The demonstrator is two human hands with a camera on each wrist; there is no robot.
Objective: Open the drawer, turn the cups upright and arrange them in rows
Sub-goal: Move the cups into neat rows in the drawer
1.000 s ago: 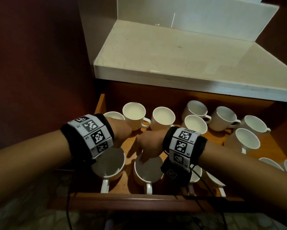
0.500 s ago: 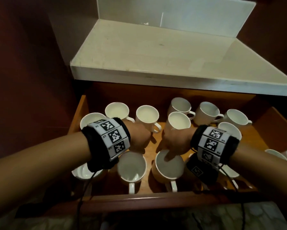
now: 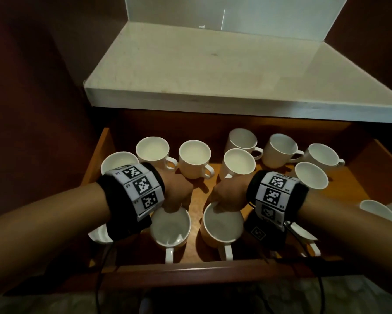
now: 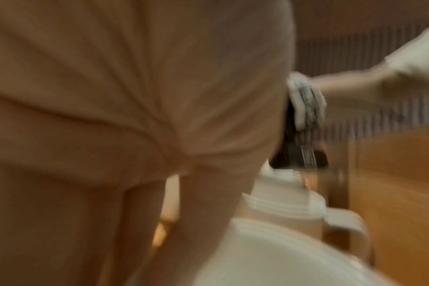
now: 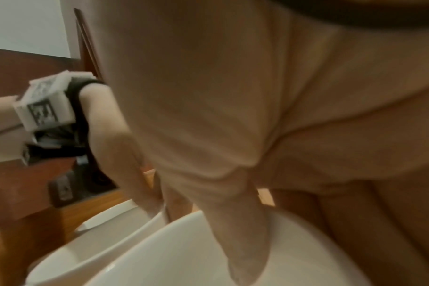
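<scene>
The wooden drawer (image 3: pixel 213 271) is pulled out and holds several white cups, all upright. My left hand (image 3: pixel 172 208) pinches the far rim of a front cup (image 3: pixel 170 227). My right hand (image 3: pixel 220 206) pinches the far rim of the cup beside it (image 3: pixel 222 225). Both handles point toward me. In the right wrist view my thumb (image 5: pixel 245 241) lies inside that cup (image 5: pixel 184 257), and the left hand (image 5: pixel 115 154) reaches into its own cup (image 5: pixel 110 232). The left wrist view is blurred: palm, a cup (image 4: pixel 282 261) below, the right wrist band (image 4: pixel 306 108).
More cups stand along the back (image 3: pixel 195 155) (image 3: pixel 281 147), at the left wall (image 3: pixel 119 160), under my left wrist (image 3: pixel 99 233) and at the right (image 3: pixel 376 210). A white countertop (image 3: pixel 213 75) overhangs the drawer's back. A dark red wall is on the left.
Both hands stay on the rims of the same two front cups and have drawn slightly apart. The head view has shifted, so a front-left cup now shows.
</scene>
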